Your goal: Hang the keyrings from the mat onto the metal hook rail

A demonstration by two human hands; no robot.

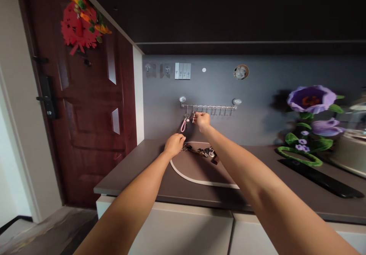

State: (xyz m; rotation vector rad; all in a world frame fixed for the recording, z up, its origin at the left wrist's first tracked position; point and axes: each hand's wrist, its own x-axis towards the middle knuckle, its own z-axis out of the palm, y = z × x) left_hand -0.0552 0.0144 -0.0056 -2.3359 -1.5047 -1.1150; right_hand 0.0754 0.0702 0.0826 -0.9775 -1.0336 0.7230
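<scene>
A chrome hook rail (210, 106) is fixed to the grey wall above a brown counter (137, 171). My right hand (203, 121) is raised to the rail's left end, fingers pinched on a small dark key fob (195, 117) at a hook. A pink key strap (183, 124) hangs from the hook beside it. My left hand (174, 144) rests lower, fingers closed at the end of a heap of keys (204, 152) lying on an oval brown mat with a white rim (200, 180). What the left fingers grip is hidden.
A dark red door (85, 106) with a black handle stands to the left. Light switches (182, 71) sit above the rail. Purple artificial flowers (311, 114) and a black tray (323, 178) stand on the counter's right, beside a metal pot (350, 148).
</scene>
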